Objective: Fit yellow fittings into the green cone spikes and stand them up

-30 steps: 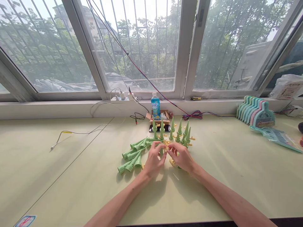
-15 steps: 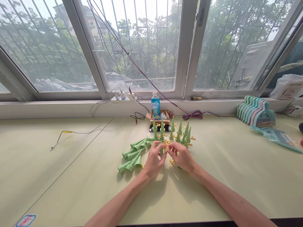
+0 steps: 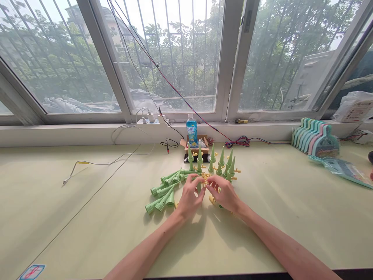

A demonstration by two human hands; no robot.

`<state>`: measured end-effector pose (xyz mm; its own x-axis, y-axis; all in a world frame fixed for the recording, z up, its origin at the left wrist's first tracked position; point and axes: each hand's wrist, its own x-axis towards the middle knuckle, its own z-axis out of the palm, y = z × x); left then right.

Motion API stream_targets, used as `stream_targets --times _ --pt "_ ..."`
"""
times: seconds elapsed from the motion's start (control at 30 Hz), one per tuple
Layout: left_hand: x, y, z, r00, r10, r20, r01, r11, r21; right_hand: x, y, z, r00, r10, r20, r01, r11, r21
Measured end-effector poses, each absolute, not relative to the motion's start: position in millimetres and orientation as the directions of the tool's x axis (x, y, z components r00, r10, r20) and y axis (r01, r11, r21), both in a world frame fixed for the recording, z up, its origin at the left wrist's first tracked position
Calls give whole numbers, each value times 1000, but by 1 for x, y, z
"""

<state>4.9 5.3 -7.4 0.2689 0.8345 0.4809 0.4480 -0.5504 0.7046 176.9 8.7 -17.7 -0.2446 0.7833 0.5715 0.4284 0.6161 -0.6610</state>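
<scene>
Low over the middle of the table, my left hand (image 3: 190,196) is closed round a green plant watering spike (image 3: 199,188), mostly hidden by the fingers. My right hand (image 3: 223,192) meets it from the right, thumb and fingertips pinched on a small yellow valve (image 3: 204,183) at the spike. Just behind the fingers lies a pile of yellow valves (image 3: 205,176). Several loose green spikes (image 3: 163,190) lie left of my left hand. Further back, several green spikes with yellow valves (image 3: 221,160) stand upright. More yellow pieces (image 3: 212,200) show partly beneath my right hand.
Behind the standing spikes are a phone (image 3: 184,158), a small cardboard box (image 3: 205,149) and a blue-labelled bottle (image 3: 191,130). A white cable (image 3: 101,164) crosses the left side. Pastel plastic pieces (image 3: 314,138) stand at the far right, beside a flat teal package (image 3: 339,169).
</scene>
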Motion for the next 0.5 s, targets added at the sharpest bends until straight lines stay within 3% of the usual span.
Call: stream_targets --times 0.5 --pt "5 4 -7 274 824 496 451 -566 690 177 9 -16 -248 785 567 428 614 -663"
